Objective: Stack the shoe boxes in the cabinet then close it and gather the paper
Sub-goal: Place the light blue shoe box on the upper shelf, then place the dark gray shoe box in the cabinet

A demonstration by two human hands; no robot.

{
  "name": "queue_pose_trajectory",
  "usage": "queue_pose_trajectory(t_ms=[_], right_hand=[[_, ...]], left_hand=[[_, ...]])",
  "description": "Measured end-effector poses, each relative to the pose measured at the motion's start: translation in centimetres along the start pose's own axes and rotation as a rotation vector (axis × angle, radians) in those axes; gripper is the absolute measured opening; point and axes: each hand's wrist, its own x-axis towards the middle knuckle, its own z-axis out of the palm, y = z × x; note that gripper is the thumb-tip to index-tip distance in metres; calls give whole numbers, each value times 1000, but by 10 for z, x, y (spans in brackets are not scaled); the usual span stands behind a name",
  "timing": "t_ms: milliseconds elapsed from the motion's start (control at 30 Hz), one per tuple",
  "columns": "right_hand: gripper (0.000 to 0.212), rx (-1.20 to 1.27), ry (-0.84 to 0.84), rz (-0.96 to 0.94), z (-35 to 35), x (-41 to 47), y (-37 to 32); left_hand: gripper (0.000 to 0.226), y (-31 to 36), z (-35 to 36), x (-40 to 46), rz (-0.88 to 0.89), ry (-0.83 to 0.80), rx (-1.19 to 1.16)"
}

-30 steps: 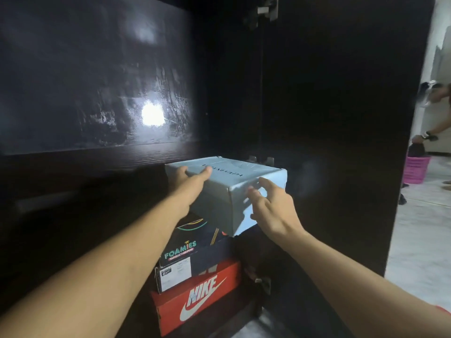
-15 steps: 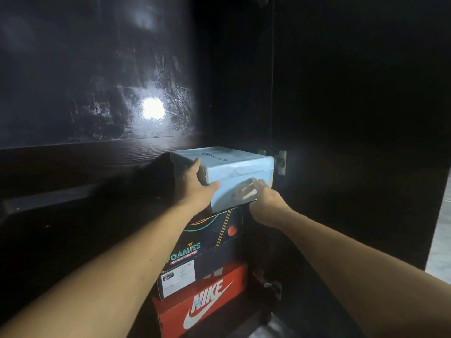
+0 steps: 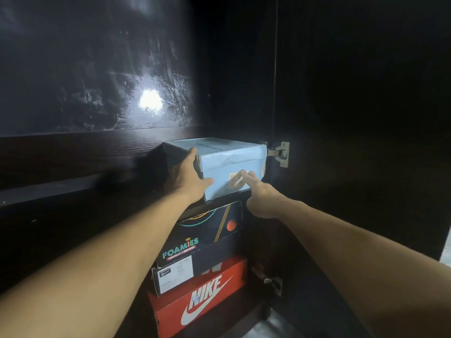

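A pale blue shoe box (image 3: 229, 164) is seated atop the stack in the dark cabinet (image 3: 341, 191). Its near-left corner is gripped by the left hand (image 3: 188, 181); the right hand's (image 3: 258, 193) straight fingers are pressed on its label. Below, "FOAMIES SKECHERS" (image 3: 207, 230), a white-labelled dark box (image 3: 180, 274) and a red "NIKE" box (image 3: 202, 298) are read.

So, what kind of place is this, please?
Probably a home storage cabinet, seen from its open front: dark wooden panels, a door hinge, and stacked shoe boxes, a light blue box on top and a red Nike box at the bottom.
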Motion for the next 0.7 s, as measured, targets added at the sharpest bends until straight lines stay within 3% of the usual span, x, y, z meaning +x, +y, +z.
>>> queue_pose_trajectory(t_ms=[133, 233, 300, 400, 567, 700], right_hand=[[71, 42, 14, 75, -12, -13, 14], [49, 7, 26, 114, -31, -37, 23], [56, -7, 50, 133, -49, -62, 28], [64, 32, 63, 188, -74, -106, 42], [49, -64, 36, 346, -117, -199, 76], [45, -129, -53, 509, -153, -281, 111]], left_hand=[[114, 6, -3, -18, 1, 42, 55], [89, 27, -8, -42, 103, 218, 102], [69, 47, -9, -60, 135, 187, 74], [59, 76, -2, -80, 204, -111, 82], [74, 132, 13, -132, 360, -790, 175], [75, 181, 30, -188, 494, -991, 225]])
